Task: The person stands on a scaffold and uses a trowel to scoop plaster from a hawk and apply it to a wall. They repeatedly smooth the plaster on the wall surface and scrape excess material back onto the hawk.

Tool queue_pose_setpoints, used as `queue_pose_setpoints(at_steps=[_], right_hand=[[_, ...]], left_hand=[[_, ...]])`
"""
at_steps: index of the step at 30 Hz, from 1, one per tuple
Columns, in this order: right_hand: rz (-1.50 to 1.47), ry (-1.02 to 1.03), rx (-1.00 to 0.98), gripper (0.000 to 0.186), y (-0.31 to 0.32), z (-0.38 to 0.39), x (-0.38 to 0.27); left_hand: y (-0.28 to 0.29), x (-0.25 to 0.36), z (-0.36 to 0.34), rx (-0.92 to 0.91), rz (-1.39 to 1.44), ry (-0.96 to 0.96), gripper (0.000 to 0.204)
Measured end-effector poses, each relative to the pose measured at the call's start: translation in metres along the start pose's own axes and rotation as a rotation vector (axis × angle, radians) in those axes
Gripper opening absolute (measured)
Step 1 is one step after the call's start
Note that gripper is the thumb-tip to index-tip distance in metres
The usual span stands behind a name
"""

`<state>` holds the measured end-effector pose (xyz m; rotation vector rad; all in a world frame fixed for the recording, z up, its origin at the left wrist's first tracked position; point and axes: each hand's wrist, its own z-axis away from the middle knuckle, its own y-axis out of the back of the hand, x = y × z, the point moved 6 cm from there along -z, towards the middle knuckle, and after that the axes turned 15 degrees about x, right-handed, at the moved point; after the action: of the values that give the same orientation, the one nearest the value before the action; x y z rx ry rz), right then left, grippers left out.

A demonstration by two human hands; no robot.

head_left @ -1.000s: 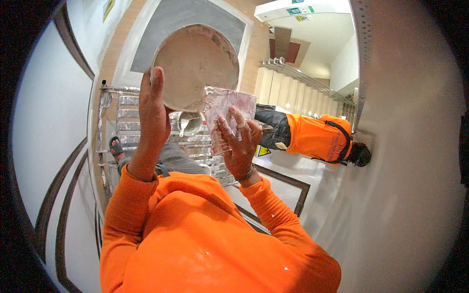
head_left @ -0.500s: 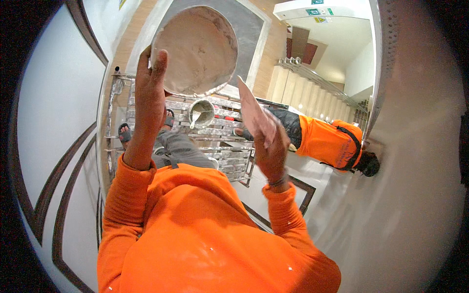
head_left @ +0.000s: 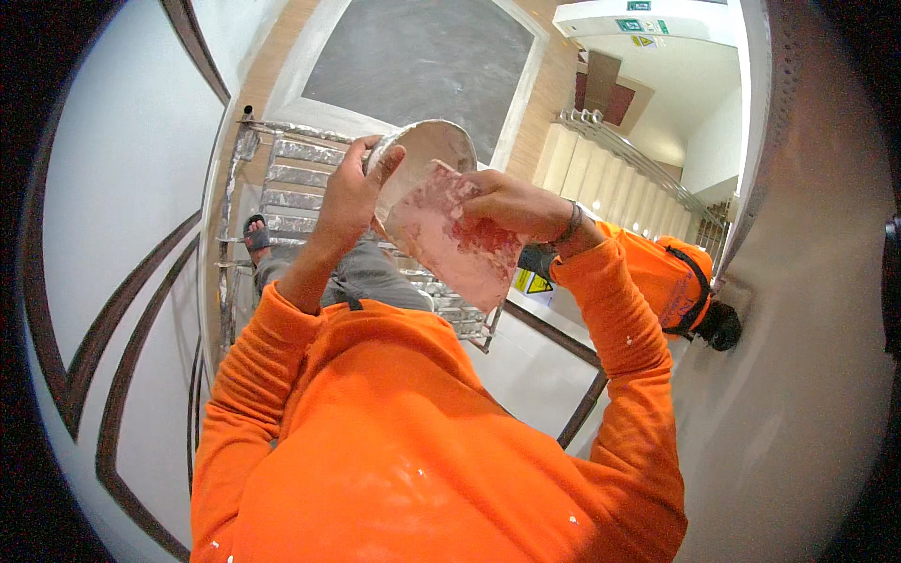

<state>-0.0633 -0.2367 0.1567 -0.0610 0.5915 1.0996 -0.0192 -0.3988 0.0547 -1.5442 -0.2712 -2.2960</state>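
My left hand [head_left: 352,192] grips a round, plaster-coated pan [head_left: 427,150] by its rim, held tilted in front of my chest. In my right hand [head_left: 511,202] is a flat rectangular scraper blade [head_left: 450,239], smeared with pinkish-white putty. The blade's upper edge lies against the pan's rim, and its broad face slants down toward me. Both arms are in orange sleeves [head_left: 619,338], and my right wrist wears a bracelet.
A metal scaffold frame [head_left: 282,178] stands below me, with my sandalled foot [head_left: 255,233] on it. A co-worker in orange [head_left: 662,277] crouches at the right near a staircase [head_left: 610,159]. A grey framed panel [head_left: 422,56] lies ahead, and a white wall [head_left: 807,328] stands close on the right.
The pan has come down from overhead and tilted. My right hand has swung the scraper blade left, against the pan's rim.
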Motion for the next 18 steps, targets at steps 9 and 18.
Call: queue_pose_setpoints(at_steps=[9,18], right_hand=[[0.285,0.310,0.325,0.046,0.022,0.025,-0.037],[0.748,0.202,0.309,0.057,0.010,-0.002,-0.028]], left_hand=[[0.009,0.015,0.006,-0.049,0.177,0.039,0.071],[0.012,0.018,0.004,-0.046,0.051,-0.055,0.080]])
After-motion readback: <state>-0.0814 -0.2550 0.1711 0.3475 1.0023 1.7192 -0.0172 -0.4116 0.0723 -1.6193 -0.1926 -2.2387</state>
